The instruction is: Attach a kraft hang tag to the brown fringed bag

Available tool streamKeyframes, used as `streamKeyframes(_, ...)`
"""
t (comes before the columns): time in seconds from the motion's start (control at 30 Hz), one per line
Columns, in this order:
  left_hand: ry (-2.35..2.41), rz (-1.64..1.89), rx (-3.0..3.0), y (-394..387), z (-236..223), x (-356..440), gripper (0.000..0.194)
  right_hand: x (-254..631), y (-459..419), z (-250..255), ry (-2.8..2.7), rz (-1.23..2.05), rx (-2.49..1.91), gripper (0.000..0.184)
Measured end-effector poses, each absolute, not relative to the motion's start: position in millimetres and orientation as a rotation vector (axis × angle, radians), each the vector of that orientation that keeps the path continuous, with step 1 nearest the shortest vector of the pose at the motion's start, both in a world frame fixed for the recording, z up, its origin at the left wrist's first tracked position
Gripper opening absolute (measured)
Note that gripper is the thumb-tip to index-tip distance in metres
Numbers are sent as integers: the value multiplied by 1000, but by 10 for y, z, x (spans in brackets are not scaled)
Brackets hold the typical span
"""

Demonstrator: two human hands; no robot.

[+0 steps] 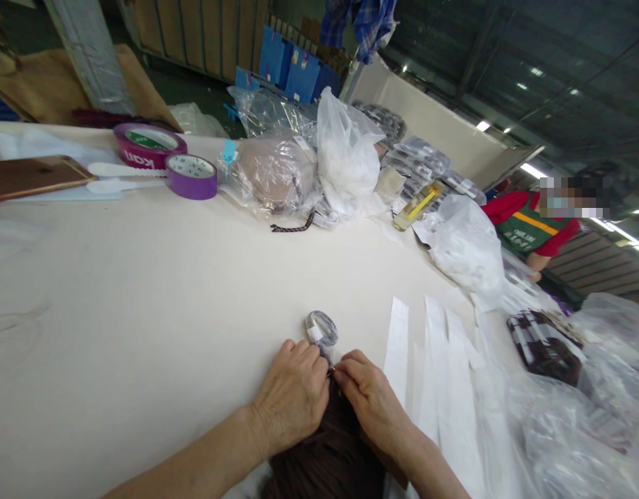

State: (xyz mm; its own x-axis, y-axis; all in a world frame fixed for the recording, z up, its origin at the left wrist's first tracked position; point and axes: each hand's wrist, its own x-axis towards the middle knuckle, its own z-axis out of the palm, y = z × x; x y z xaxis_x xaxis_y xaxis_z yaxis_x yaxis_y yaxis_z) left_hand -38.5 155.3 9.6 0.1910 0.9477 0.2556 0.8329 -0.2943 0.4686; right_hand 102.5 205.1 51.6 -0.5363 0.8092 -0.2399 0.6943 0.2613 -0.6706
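Note:
Near the bottom middle of the head view, my left hand (pixel 293 391) is closed in a fist-like grip at the lower end of a grey coiled band (pixel 328 337). A small white tag (pixel 314 334) sits on that band, whose loop sticks up beyond my knuckles. Close beside it, my right hand (pixel 374 395) is closed in a pinch, its thumb and fingertips meeting at a tiny piece too small to name. Below both hands is a dark brown, strand-like mass (pixel 327 457), cut off by the frame's bottom edge.
White paper strips (pixel 397 333) lie right of my hands, beside clear plastic bags (pixel 563 423) and a brown-and-white checked bundle (pixel 543 346). Purple tape (pixel 192 184), a phone (pixel 33 177) and a bagged beige item (pixel 278 173) line the far side. A co-worker (pixel 527 225) stands at right.

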Motion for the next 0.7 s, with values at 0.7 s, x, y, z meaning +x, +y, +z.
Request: streamKeyframes(0.7, 1587, 544, 2301, 1542, 102, -515, 14, 962, 1972, 407, -2506, 825, -1423, 27)
